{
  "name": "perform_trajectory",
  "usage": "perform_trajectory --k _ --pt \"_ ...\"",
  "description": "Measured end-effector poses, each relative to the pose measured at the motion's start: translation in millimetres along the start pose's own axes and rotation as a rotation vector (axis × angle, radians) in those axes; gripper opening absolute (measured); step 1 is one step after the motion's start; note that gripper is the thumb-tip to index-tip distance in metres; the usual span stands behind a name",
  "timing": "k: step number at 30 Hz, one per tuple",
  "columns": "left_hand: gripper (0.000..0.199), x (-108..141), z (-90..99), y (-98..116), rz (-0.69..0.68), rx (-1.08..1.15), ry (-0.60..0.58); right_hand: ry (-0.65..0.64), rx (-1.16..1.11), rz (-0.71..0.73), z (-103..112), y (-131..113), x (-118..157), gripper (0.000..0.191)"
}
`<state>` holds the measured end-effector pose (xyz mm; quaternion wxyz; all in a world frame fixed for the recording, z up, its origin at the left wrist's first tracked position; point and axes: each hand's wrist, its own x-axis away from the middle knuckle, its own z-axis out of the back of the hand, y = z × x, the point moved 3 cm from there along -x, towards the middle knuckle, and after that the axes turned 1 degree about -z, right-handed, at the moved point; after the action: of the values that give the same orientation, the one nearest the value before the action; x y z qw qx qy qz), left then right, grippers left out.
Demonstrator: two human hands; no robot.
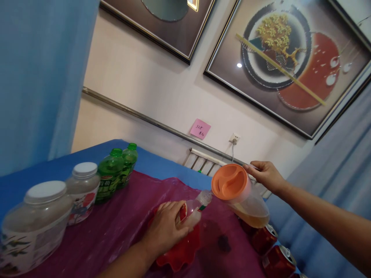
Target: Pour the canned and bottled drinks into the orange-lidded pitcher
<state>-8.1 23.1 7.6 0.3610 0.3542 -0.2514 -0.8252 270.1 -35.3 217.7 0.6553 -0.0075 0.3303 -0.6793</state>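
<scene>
My left hand is closed around a clear plastic bottle with a red label, tilted over a red wavy-rimmed bowl. The bottle's mouth points up and to the right. With my right hand I grip the handle of a translucent pitcher with an orange lid. The pitcher is tipped to the left and holds some yellowish liquid. Its lid edge is close to the bottle's mouth; whether they touch, or liquid flows between them, I cannot tell.
Two white-lidded jars and two green bottles stand at left. Several red cans line the right edge. A purple plastic sheet covers part of the blue table. Wet dark patches show right of the bowl.
</scene>
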Motion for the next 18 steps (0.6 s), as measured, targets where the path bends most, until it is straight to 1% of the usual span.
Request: perform_trajectory --k 9,15,18 --pt "0.048 -0.3 -1.9 -1.7 -0.019 0.015 0.011 -0.003 -0.001 0.004 2.9 1.7 -1.2 0.062" --pt "0.044 -0.7 -1.1 -0.9 -0.007 0.007 0.000 -0.007 -0.007 0.000 2.1 2.5 0.2 0.062" --pt "0.046 -0.8 -1.9 -1.5 -0.010 0.009 -0.003 -0.002 -0.008 0.002 2.0 1.5 1.0 0.063"
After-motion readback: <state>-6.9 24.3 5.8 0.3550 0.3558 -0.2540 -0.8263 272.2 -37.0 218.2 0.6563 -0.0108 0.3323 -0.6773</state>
